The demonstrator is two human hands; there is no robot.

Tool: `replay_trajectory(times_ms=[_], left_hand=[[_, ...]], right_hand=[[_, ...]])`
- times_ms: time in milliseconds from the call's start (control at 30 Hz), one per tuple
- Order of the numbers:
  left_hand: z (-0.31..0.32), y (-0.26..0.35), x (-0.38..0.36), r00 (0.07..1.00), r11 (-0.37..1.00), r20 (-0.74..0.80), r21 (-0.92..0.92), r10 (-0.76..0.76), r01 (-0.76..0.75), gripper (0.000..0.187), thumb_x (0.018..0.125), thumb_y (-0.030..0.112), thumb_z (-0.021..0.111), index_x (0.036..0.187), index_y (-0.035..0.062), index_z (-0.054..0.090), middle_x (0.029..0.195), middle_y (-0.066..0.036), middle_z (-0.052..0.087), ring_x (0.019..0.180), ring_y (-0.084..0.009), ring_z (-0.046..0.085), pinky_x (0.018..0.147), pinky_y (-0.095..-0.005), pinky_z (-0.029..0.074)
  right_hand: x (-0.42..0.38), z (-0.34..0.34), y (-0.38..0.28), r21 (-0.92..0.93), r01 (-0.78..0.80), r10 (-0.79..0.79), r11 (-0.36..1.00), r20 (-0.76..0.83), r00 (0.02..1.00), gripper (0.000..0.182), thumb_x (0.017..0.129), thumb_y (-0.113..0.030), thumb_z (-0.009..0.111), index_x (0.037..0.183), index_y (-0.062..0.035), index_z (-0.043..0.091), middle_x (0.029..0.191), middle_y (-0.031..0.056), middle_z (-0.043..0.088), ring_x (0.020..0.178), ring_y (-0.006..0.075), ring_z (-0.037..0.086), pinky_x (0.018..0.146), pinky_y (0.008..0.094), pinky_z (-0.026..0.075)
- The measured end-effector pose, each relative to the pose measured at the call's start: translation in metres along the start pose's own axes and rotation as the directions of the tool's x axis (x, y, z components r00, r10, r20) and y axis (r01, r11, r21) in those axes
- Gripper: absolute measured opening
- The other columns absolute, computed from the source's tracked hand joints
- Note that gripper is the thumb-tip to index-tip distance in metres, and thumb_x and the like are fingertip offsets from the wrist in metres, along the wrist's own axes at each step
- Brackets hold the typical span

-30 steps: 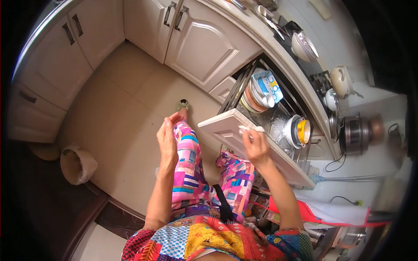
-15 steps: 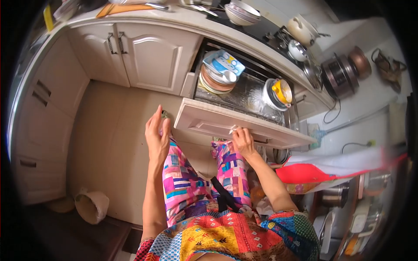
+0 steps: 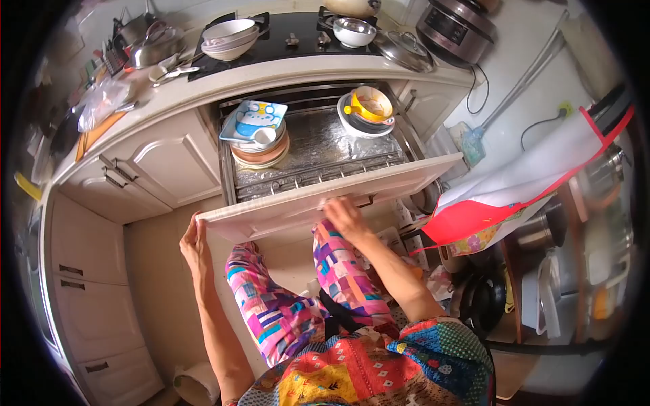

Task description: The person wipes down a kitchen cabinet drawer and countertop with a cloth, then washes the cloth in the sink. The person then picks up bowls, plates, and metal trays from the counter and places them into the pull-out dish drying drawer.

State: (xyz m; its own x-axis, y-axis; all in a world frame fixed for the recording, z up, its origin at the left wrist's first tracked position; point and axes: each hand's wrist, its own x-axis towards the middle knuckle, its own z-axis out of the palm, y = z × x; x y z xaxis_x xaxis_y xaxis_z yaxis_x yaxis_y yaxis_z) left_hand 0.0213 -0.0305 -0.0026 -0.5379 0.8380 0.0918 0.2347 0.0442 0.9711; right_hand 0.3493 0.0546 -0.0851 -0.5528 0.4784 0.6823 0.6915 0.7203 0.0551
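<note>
Pale panelled drawer [image 3: 271, 211], open below the black cooktop [image 3: 291, 59], stacked dishes [image 3: 261, 157] inside.

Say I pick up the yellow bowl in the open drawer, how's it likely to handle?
The yellow bowl looks stiff, given its firm round shape. Its shine suggests it might feel slippery. Perched atop the stacked bowls, it could tip or slide if nudged.
</note>
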Motion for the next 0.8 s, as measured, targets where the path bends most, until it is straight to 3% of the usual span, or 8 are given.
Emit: replay_trajectory(times_ms=[100, 267, 367, 433, 533, 633, 700, 800], left_hand=[[0.005, 0.007, -0.002, 0.996, 0.989, -0.032, 0.123, 0.081, -0.077, 0.032, 0.088, 0.025, 0.050, 0.103, -0.0016, 0.058, 0.080, -0.002, 0.058, 0.077, -0.0074, 0.049, 0.071, -0.0222, 0.040], [0.006, 0.010, -0.002, 0.999, 0.976, 0.009, 0.213, 0.054, -0.055, 0.032, 0.088, 0.025, 0.048, 0.103, -0.0017, 0.058, 0.076, -0.001, 0.056, 0.072, -0.0067, 0.047, 0.065, -0.0223, 0.040], [0.004, 0.006, 0.001, 0.996, 0.946, 0.046, 0.311, 0.078, -0.089, 0.035, 0.088, 0.028, 0.047, 0.102, -0.0022, 0.058, 0.073, 0.000, 0.055, 0.069, -0.0067, 0.046, 0.062, -0.0235, 0.040], [-0.003, -0.012, 0.012, 0.996, 0.932, 0.022, 0.350, 0.087, -0.089, 0.036, 0.088, 0.030, 0.047, 0.100, -0.0025, 0.058, 0.073, 0.000, 0.054, 0.069, -0.0068, 0.045, 0.062, -0.0234, 0.039], [-0.001, -0.006, 0.014, 0.996, 0.955, 0.056, 0.286, 0.066, -0.079, 0.036, 0.087, 0.031, 0.048, 0.095, -0.0018, 0.059, 0.073, 0.001, 0.054, 0.069, -0.0074, 0.044, 0.062, -0.0229, 0.038], [0.010, 0.003, 0.011, 0.993, 0.968, 0.059, 0.222, 0.103, -0.114, 0.037, 0.087, 0.033, 0.049, 0.094, -0.0011, 0.059, 0.072, 0.002, 0.053, 0.069, -0.0082, 0.044, 0.064, -0.0230, 0.038], [0.010, 0.011, 0.004, 0.999, 0.971, 0.041, 0.239, -0.002, -0.008, 0.038, 0.087, 0.034, 0.049, 0.097, -0.0012, 0.058, 0.074, 0.001, 0.054, 0.071, -0.0098, 0.046, 0.066, -0.0242, 0.039], [0.002, -0.001, 0.010, 0.996, 0.967, 0.089, 0.251, 0.031, -0.053, 0.042, 0.086, 0.036, 0.050, 0.103, -0.0005, 0.058, 0.090, -0.006, 0.058, 0.087, -0.0132, 0.052, 0.076, -0.0292, 0.041]], right_hand=[[-0.051, -0.003, 0.055, 0.342, -0.632, 0.667, 0.696, 0.017, 0.745, 0.023, 0.069, 0.002, 0.055, 0.092, -0.0018, 0.054, 0.090, 0.0126, 0.050, 0.082, 0.0272, 0.050, 0.071, 0.0367, 0.042], [-0.092, -0.026, 0.157, 0.126, -0.768, 0.762, 0.628, -0.300, 0.574, 0.025, 0.064, 0.012, 0.050, 0.087, 0.0005, 0.051, 0.087, 0.0146, 0.048, 0.081, 0.0310, 0.049, 0.071, 0.0356, 0.041], [-0.116, -0.002, 0.196, 0.306, -0.836, 0.831, 0.456, -0.483, 0.276, 0.021, 0.066, 0.011, 0.049, 0.084, 0.0006, 0.050, 0.085, 0.0138, 0.047, 0.081, 0.0294, 0.049, 0.073, 0.0351, 0.041], [-0.141, 0.038, 0.209, 0.731, -0.545, 0.876, 0.411, -0.481, 0.016, 0.020, 0.069, 0.008, 0.050, 0.086, -0.0005, 0.050, 0.087, 0.0111, 0.050, 0.081, 0.0245, 0.050, 0.073, 0.0329, 0.042], [-0.078, 0.016, 0.114, 0.777, -0.546, 0.931, 0.314, -0.364, 0.018, 0.022, 0.077, 0.001, 0.054, 0.097, -0.0042, 0.048, 0.091, 0.0045, 0.048, 0.083, 0.0142, 0.047, 0.075, 0.0246, 0.041], [-0.069, 0.036, 0.066, 0.858, -0.422, 0.953, 0.292, -0.224, 0.205, 0.022, 0.076, 0.001, 0.057, 0.096, -0.0047, 0.048, 0.088, 0.0022, 0.047, 0.075, 0.0094, 0.047, 0.067, 0.0216, 0.041], [-0.092, 0.043, 0.088, 0.757, -0.604, 0.968, 0.249, -0.201, 0.148, 0.023, 0.076, 0.003, 0.056, 0.095, -0.0050, 0.048, 0.084, 0.0006, 0.047, 0.072, 0.0084, 0.046, 0.065, 0.0209, 0.041], [-0.121, 0.059, 0.139, 0.855, -0.471, 0.960, 0.218, -0.275, -0.055, 0.022, 0.075, 0.006, 0.052, 0.094, -0.0038, 0.048, 0.082, 0.0037, 0.046, 0.070, 0.0130, 0.046, 0.063, 0.0247, 0.041]])
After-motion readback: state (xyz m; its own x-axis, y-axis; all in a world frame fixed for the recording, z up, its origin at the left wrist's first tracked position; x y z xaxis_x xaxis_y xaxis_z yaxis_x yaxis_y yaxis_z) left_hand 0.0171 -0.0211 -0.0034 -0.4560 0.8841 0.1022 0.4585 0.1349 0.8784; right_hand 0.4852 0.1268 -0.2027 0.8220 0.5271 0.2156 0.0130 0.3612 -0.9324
